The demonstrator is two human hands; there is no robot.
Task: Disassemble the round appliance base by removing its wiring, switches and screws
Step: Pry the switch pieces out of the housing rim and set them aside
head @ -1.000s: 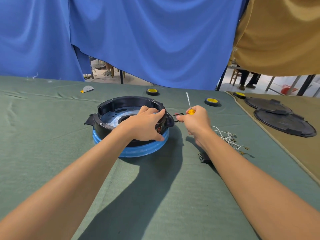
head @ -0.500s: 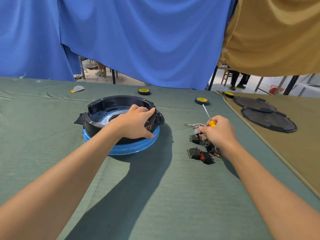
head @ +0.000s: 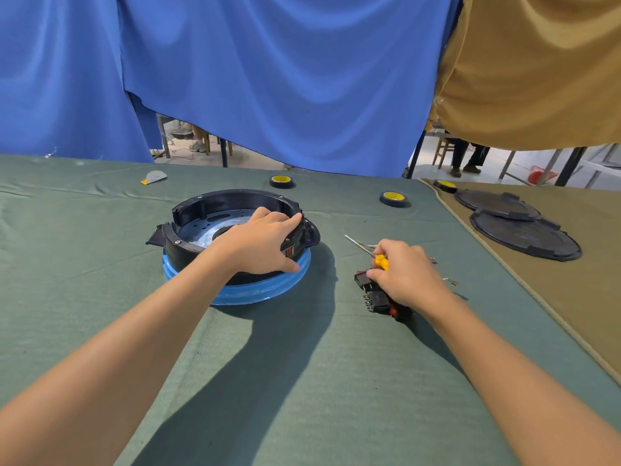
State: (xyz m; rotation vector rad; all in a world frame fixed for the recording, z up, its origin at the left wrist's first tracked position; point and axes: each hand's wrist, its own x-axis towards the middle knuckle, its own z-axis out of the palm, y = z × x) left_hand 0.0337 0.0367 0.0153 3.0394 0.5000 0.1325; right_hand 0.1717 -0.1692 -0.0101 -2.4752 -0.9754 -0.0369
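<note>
Tablecloth (head: pixel 302 398) in green under appliance base (head: pixel 188 213), blue curtain (head: pixel 285 79) behind.

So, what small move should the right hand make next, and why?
Probably lift the right hand off the black switches and bring its yellow-handled screwdriver over to the round base. The switches lie on the cloth, outside the base, the left hand grips the rim to steady it, and what look like screws sit on that rim.

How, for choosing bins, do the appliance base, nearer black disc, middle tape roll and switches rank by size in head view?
1. appliance base
2. nearer black disc
3. middle tape roll and switches: alike, switches partly hidden.
</note>
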